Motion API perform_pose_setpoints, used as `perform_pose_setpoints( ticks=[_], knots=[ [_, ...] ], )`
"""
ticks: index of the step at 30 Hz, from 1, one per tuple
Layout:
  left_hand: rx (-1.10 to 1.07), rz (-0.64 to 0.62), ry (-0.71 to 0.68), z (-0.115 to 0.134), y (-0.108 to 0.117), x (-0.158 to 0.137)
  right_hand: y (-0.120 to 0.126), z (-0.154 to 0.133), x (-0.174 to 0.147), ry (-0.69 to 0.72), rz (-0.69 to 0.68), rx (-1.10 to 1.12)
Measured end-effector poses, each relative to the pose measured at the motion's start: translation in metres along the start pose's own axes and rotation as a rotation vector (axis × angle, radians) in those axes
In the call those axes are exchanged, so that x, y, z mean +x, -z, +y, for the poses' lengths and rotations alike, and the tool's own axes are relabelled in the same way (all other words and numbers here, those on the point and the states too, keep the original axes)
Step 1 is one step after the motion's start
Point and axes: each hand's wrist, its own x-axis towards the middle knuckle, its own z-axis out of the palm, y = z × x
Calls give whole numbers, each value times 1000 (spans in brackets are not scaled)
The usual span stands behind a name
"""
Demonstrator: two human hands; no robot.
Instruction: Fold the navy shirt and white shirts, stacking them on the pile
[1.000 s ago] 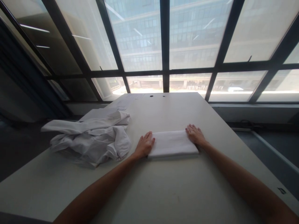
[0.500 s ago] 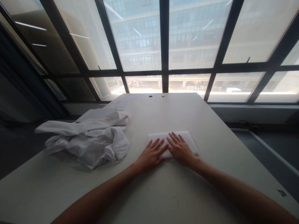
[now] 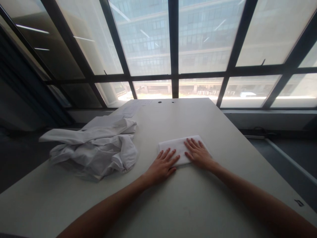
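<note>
1. We have a folded white cloth [image 3: 171, 145] lying flat on the white surface [image 3: 170, 120], in front of us and a little right of the middle, its far edge running slightly aslant, the right end farther from us.
2. Our left hand [image 3: 162, 167] is released, palm down and fingers spread, with the fingers resting on the near left part of the cloth and the heel of the palm off its near edge.
3. Our right hand [image 3: 198, 155] is released too, laid flat over the right part of the cloth, fingers fanned and pointing away and to the left.
4. The two hands are near each other but apart, with a strip of cloth showing between them.
5. To our left, well apart from the cloth, we see a crumpled heap of white fabric [image 3: 99, 150], one long fold stretching leftward.
6. Behind that heap, papers [image 3: 132, 109] lie toward the far left of the surface.
7. Beyond the far edge we face large windows [image 3: 148, 43] in dark frames, with a dark curtain [image 3: 23, 66] at the left.
</note>
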Motion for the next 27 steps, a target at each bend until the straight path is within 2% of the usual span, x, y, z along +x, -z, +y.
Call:
perform_pose_setpoints(
  ticks=[3, 5, 9, 12, 15, 18, 22, 25, 27],
  knots=[
    [-90, -3, -6, -5, -5, 3, 2, 13, 3, -159, 24, -1],
    [-163, 43, 62, -13, -11, 6, 3, 22, 5, -292, 54, 29],
    [-218, 242, 427, -37, -22, 9, 2, 44, 8, -477, 139, 207],
    [-226, 254, 569, -53, -27, 10, -2, 58, 11, -481, 206, 410],
    [-252, 202, 523, -63, -30, 11, -7, 66, 13, -457, 264, 530],
    [-251, 128, 473, -71, -31, 17, -9, 64, 12, -465, 251, 551],
    [-205, 92, 491, -77, -28, 27, -4, 45, 6, -492, 223, 360],
    [-169, 171, 424, -71, -20, 27, 4, 14, -2, -347, 266, 147],
    [-165, 160, 262, -62, -13, 23, 8, -13, -7, -173, 242, 100]
  ],
)
